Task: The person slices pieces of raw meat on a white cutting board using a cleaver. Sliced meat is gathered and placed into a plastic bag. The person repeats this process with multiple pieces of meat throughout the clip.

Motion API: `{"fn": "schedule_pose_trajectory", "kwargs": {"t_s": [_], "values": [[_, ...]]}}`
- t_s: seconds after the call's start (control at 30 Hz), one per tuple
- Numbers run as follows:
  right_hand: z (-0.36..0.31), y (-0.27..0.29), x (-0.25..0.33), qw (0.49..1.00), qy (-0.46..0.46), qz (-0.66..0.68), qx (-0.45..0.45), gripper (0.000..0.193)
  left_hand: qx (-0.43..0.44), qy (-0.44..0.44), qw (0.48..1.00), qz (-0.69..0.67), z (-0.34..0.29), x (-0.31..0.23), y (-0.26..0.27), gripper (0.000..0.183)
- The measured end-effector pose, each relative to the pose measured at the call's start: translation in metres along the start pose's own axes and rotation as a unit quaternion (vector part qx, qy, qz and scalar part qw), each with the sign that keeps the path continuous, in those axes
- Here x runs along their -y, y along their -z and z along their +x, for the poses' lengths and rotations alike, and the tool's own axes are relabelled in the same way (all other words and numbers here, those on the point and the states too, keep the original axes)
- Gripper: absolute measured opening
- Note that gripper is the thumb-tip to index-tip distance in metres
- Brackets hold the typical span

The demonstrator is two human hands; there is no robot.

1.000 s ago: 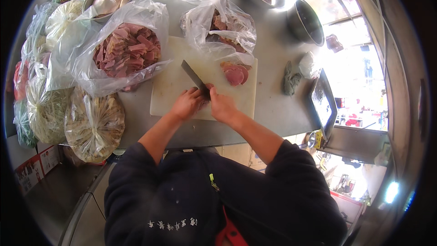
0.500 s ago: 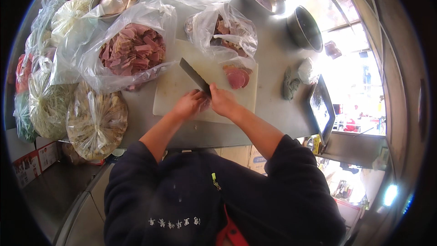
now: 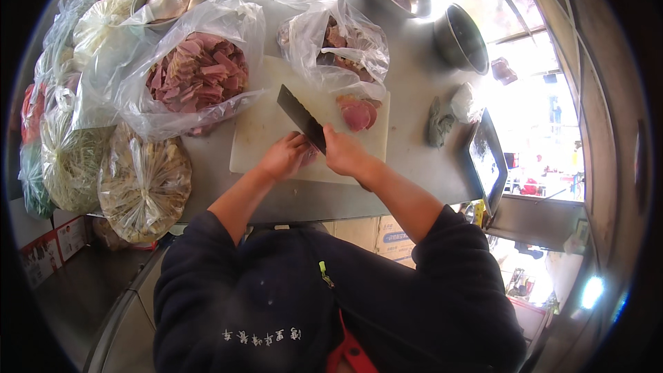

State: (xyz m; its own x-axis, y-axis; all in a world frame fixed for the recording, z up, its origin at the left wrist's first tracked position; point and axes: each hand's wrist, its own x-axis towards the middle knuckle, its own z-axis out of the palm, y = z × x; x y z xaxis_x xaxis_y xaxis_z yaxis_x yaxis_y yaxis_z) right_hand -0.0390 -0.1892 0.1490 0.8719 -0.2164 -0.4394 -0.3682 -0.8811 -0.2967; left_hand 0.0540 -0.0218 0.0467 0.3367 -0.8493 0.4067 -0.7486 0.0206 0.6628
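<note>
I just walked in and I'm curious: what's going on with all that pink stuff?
A person's right hand grips a wide-bladed knife above a white cutting board. Their left hand holds a pink piece of meat, mostly hidden, close to the blade. A few round pink slices lie farther up the board. Off to the left, an open clear bag is heaped with cut pink pieces.

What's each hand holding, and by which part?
The right hand grips the knife at its handle end. The left hand holds pinkish meat; its fingers hide exactly where.
</note>
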Motion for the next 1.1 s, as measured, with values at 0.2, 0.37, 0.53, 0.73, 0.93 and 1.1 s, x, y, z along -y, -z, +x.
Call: {"fn": "schedule_pose_trajectory", "kwargs": {"t_s": [0.2, 0.37, 0.53, 0.73, 0.93, 1.1], "values": [[-0.004, -0.069, -0.022, 0.980, 0.040, 0.120, -0.156, 0.053, 0.007, -0.012, 0.999, -0.035, -0.003, -0.002, 0.001, 0.027], [0.003, 0.015, 0.012, 0.999, -0.009, -0.034, 0.029, 0.049, -0.004, 0.003, 1.000, -0.013, -0.008, 0.008, -0.009, 0.026], [-0.013, -0.042, 0.001, 0.996, 0.008, -0.013, -0.088, 0.043, 0.006, 0.000, 1.000, -0.025, -0.004, 0.008, -0.007, 0.029], [0.006, -0.002, 0.011, 1.000, 0.005, -0.005, -0.024, 0.038, -0.007, 0.001, 0.999, -0.034, -0.004, 0.015, -0.008, 0.023], [0.004, -0.062, -0.012, 0.989, 0.040, 0.014, -0.144, 0.036, 0.003, -0.014, 0.999, -0.045, -0.002, 0.013, -0.009, 0.024], [0.010, 0.007, 0.030, 0.999, -0.026, 0.005, 0.032, 0.041, 0.010, 0.030, 0.998, -0.059, -0.011, 0.010, -0.003, 0.026]]}}
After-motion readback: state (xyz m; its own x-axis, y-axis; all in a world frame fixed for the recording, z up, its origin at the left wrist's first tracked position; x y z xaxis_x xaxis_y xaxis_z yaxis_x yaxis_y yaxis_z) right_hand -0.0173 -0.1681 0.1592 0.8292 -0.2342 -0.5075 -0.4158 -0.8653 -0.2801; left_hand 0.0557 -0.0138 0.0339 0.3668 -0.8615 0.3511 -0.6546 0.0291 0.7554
